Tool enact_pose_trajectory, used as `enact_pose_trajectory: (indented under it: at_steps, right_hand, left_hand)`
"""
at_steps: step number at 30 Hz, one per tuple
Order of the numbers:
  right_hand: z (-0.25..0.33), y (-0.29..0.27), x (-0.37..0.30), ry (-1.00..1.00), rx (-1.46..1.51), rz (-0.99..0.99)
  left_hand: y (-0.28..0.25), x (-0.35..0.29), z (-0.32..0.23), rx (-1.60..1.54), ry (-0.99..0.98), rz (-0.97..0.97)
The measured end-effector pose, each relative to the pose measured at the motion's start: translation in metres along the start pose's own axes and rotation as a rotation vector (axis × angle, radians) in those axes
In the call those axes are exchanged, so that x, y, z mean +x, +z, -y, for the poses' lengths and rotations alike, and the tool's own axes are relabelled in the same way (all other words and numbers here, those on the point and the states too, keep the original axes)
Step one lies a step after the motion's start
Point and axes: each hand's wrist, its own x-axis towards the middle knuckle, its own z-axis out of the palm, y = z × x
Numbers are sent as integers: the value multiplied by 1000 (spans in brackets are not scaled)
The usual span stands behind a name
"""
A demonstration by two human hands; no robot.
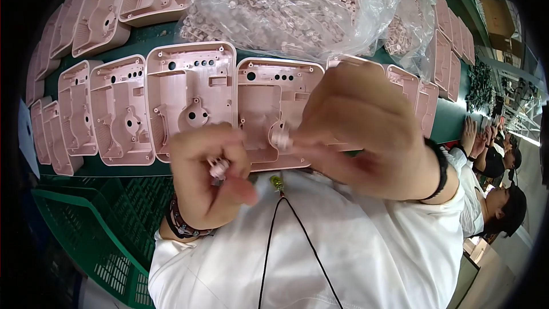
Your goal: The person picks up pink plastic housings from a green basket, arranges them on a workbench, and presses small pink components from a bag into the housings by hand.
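Small pink plastic parts (218, 168) sit in the curled fingers of my left hand (209, 174), which is closed on them in front of my chest. A single small pink plastic part (281, 137) is pinched between the thumb and fingertips of my right hand (363, 126), blurred by motion. That part hangs over a pink plastic housing (257, 91), whose round recess lies just behind it. Next to it on the left stands another pink housing (191, 88) with moulded posts and holes. My right hand hides part of the housings on its side.
Rows of pink housings (123, 109) line the green table (154, 37). Clear plastic bags (269, 11) of small pink parts lie behind them. A green crate (91, 223) is at lower left. Dark small pieces (483, 83) and several people (503, 206) are to the right.
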Motion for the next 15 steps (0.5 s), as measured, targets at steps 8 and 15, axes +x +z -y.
enact_pose_trajectory:
  at_steps: [8, 15]
  right_hand:
    - [-44, 14, 30, -107, -730, 136]
    - [-52, 22, 32, -164, -791, 223]
  left_hand:
    - [-3, 8, -14, -148, -212, -370]
    - [-20, -9, -16, -23, -222, -287]
